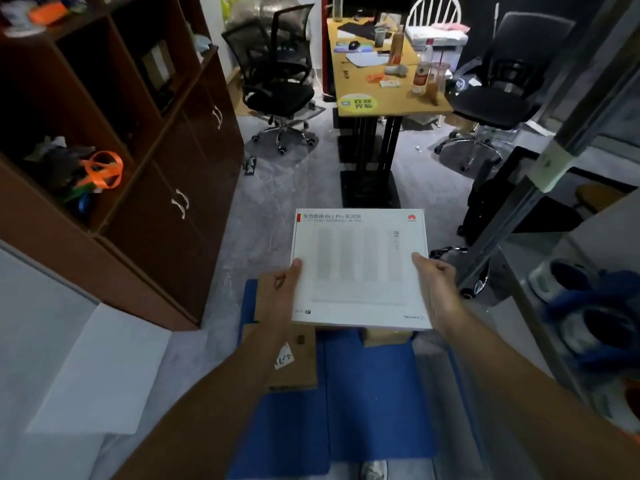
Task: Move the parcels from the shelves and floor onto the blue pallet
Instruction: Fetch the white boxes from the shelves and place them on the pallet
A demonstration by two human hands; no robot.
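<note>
**Grip state.** Both hands are grasping one parcel. My left hand clamps the left edge of the white box — thumb laid on the top face, the other fingers hidden beneath. My right hand clamps the right edge, thumb on top and knuckles curled against the side wall. The box is held flat and face up, with a red logo in its far right corner.

**Parcel position.** The white box is in the air above the far end of the blue pallet, which lies on the grey floor directly below me. Whether its underside touches anything I cannot tell.

**On the pallet.** A brown cardboard parcel bearing a white handwritten label lies at the far left, partly covered by my left arm. A second cardboard parcel shows just beneath the near right corner of the white box.

**Surroundings.** A brown cabinet stands at left and metal shelving at right. Ahead is a wooden desk — a black mesh chair on its left, a black chair on its right.
</note>
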